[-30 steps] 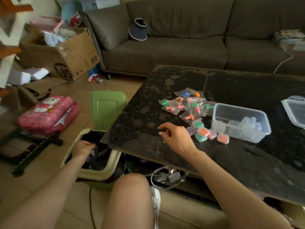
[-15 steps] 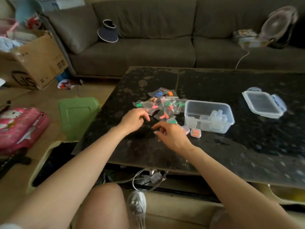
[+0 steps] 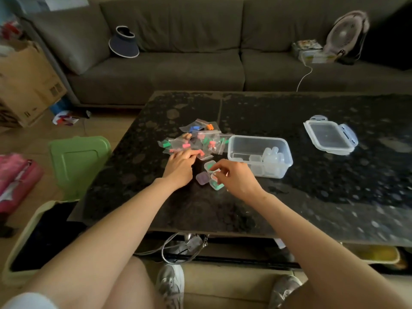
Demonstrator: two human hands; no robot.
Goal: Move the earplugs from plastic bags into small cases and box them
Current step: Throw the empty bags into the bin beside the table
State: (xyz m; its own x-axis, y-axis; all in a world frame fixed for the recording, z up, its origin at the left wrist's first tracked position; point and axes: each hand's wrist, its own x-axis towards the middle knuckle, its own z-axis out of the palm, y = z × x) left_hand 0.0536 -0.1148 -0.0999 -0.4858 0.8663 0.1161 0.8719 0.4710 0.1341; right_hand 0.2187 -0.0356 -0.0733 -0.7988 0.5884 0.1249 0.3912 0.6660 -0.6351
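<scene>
The bags of earplugs (image 3: 196, 141) lie in a heap on the dark surface (image 3: 289, 197), just past the left hand (image 3: 179, 167). That hand is the nearer one to the heap. Its fingers (image 3: 189, 153) are stretched out almost flat, and the tips touch the nearest bag. That bag lies with its long side going left to right. I cannot tell if the fingers have hold of it.

The right hand (image 3: 237, 178) is just beside the left one. Its fingers (image 3: 223, 165) are curled and seem to pinch a small case (image 3: 214, 175) from above. More small cases (image 3: 202, 177), purple and green, sit close together under that hand.

The clear box (image 3: 259, 152) stands open just right of the hands, with clear cases inside. Its lid (image 3: 330, 137) lies well apart, farther right. I think the next move is a short pull, bag toward case.

Behind the surface is a grey sofa (image 3: 178, 70) with a hat (image 3: 123, 43) and a fan (image 3: 346, 33). A green bin lid (image 3: 78, 161) stands up at the left.
</scene>
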